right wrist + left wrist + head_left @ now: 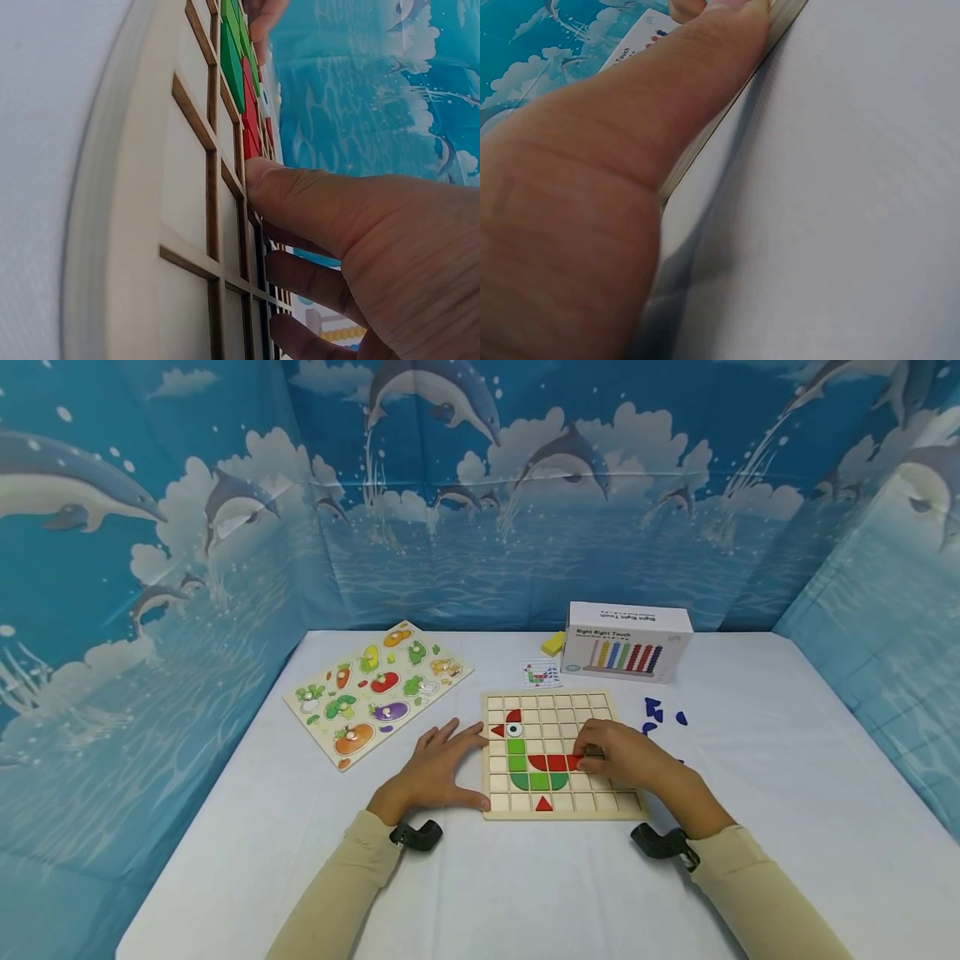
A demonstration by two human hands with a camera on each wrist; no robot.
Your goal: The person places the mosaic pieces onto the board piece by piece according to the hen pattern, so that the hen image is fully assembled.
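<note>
A wooden grid board (592, 802) lies on the table with red and green tiles set in its squares, plus one white tile with an eye-like dot. My right hand (626, 756) is over the board's right half, its thumb and fingertips pinching a red tile (574, 762) at the end of a red row. In the right wrist view the thumb (289, 184) presses right at the red tile's (251, 142) edge. My left hand (438, 772) spreads along the board's left side, thumb and fingertips at the rim; the left wrist view shows that thumb (705, 67) against the edge.
Several blue pieces (652, 710) lie right of the board. Behind it are a small pattern card (540, 673), a yellow block (553, 643) and a white box (628, 642). A vegetable puzzle board (378, 693) lies at the back left. A dolphin-print curtain (525, 543) surrounds the table.
</note>
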